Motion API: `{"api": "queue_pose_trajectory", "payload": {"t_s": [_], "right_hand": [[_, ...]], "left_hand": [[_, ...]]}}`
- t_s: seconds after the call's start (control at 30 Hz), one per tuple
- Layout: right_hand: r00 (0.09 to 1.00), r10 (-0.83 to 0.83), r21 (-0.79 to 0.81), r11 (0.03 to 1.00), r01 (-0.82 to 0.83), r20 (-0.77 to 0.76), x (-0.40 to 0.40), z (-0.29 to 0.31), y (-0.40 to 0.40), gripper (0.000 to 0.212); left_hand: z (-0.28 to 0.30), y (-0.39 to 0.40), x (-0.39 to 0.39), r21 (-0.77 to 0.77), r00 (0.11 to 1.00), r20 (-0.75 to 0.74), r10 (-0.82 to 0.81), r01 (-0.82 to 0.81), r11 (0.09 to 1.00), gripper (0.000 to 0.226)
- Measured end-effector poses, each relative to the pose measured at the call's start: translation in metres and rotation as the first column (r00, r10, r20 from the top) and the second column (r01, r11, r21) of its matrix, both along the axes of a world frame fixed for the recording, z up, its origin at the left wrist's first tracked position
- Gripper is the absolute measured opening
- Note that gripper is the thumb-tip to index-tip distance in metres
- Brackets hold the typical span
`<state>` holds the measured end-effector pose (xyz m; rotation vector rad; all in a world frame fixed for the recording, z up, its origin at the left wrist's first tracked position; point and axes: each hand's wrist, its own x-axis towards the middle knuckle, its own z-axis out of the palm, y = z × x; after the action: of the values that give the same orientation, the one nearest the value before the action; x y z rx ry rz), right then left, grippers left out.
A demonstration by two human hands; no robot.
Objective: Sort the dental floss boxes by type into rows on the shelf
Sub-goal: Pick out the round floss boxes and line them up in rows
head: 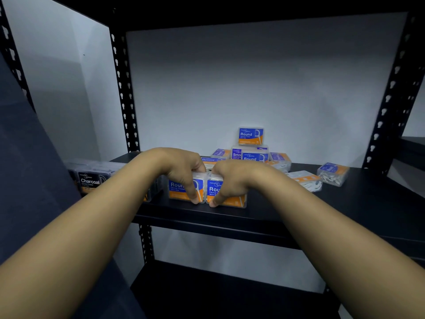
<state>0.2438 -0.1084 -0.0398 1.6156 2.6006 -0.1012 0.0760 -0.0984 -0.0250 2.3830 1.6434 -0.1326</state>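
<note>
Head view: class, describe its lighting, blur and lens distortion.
Head view: dim light, corners fading to black; black metal shelf uprights bow from wide-angle distortion; black Charcoal floss box at left is soft and blurred; blue-and-orange Round floss box atop the pile reads sharply.

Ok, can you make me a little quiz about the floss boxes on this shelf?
1. True or false: each of the hands, left hand and right hand, holds a Round box.
2. Which word is on the black box at the left? A) Mint B) Charcoal C) Waxed
3. Fill in: the top box of the pile at the back says ____.

Key: 1 true; 2 B; 3 Round.
</note>
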Motion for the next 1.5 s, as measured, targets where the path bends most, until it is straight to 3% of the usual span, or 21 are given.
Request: {"api": "queue_pose_trajectory", "payload": {"t_s": [0.7, 0.9, 1.13, 1.3, 1.5], "right_hand": [[1.0, 0.019, -0.003, 1.0, -0.019, -0.021, -0.001, 0.002, 0.002, 0.069], [0.999, 0.023, -0.019, 1.0, -0.024, -0.041, 0.0, 0.005, 0.002, 0.059], [0.999, 0.027, -0.069, 0.997, -0.03, -0.038, 0.002, 0.011, 0.002, 0.065], [0.992, -0.022, -0.112, 0.994, 0.008, -0.121, 0.036, 0.04, 0.001, 0.063], [0.981, -0.074, -0.109, 0.993, 0.055, -0.179, 0.092, 0.074, -0.001, 0.051]], "left_hand": [[0.005, 0.01, 0.012, -0.004, 0.991, -0.132, -0.023, 0.023, 1.0, 0.039], [0.003, 0.013, 0.01, 0.01, 0.995, -0.097, -0.004, 0.005, 1.0, 0.039], [0.009, 0.01, 0.013, -0.054, 0.995, -0.093, -0.02, 0.015, 0.998, 0.043], [0.037, 0.009, 0.005, -0.129, 0.997, 0.062, -0.043, 0.051, 0.99, 0.049], [0.049, 0.023, 0.025, -0.02, 0.996, 0.078, -0.033, 0.034, 0.999, 0.032]]}}
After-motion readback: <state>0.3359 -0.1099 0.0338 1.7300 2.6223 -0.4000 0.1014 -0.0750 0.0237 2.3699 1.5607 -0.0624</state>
